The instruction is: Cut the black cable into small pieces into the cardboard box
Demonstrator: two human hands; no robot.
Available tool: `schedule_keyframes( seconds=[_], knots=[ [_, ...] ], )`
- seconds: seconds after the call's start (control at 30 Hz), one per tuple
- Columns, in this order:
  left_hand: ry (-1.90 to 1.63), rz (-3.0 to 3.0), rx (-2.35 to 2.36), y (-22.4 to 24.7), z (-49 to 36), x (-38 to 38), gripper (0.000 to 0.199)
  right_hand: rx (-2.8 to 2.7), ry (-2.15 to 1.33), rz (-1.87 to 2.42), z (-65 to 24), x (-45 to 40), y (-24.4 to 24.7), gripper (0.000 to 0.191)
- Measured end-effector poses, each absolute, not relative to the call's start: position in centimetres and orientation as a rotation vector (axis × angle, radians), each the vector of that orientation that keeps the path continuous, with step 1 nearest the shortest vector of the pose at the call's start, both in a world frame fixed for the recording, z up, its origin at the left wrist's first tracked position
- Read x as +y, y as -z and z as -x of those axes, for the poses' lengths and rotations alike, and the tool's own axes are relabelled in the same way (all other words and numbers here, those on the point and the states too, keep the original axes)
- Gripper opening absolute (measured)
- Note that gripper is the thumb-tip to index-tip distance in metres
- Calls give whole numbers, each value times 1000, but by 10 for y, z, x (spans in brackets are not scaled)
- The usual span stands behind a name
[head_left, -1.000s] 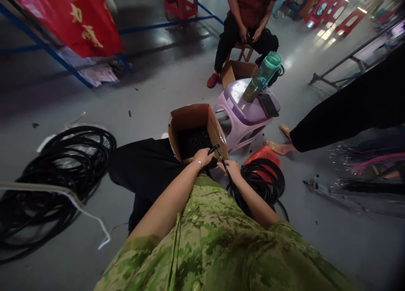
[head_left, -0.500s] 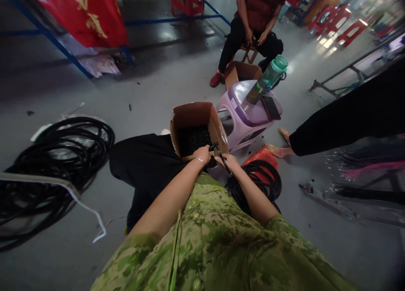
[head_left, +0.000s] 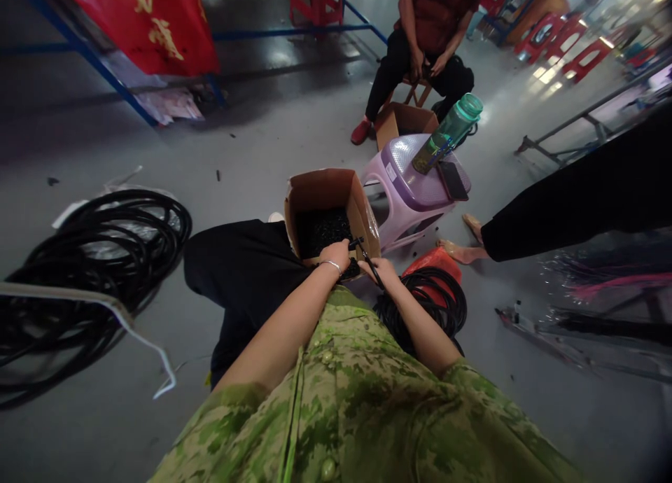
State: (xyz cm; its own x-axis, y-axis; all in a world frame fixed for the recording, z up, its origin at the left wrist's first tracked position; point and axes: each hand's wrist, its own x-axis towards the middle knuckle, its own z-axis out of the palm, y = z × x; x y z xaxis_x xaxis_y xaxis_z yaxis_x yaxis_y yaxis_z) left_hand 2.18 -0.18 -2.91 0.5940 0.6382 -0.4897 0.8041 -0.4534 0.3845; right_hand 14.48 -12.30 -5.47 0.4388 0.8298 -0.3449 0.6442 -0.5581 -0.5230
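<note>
My left hand, with a bracelet at the wrist, is closed around a black tube whose end sticks out past the fingers to the right. My right hand grips a slim black-handled tool that looks like scissors, its tip meeting the tube. Both hands are over the near edge of an open cardboard box. Inside lies a heap of small black pieces. Under my right forearm rests a coil of black tubing, partly hidden, beside a red plastic bag.
A purple stool carries a green bottle and a dark phone. Large black coils and a bent white rod lie left. Another person sits ahead behind a second box; someone's leg is at right.
The view has shifted very slightly. My hands keep nearly the same place at the box, with the tool's tip still at the tube.
</note>
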Motion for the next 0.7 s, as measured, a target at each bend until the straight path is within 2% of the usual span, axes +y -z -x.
schedule_keyframes(
  seconds=[0.2,0.5,0.7],
  knots=[
    [419,-2148,1178,25,-22,-2,33,-1142,-907,2381,-136,-130,67,53],
    [340,-2109,1166,26,-21,-3,34,-1173,-718,2436,-123,-143,87,52],
    [444,-2119,1104,30,-22,-3,26,-1198,-739,2447,-120,-151,90,49]
  ],
)
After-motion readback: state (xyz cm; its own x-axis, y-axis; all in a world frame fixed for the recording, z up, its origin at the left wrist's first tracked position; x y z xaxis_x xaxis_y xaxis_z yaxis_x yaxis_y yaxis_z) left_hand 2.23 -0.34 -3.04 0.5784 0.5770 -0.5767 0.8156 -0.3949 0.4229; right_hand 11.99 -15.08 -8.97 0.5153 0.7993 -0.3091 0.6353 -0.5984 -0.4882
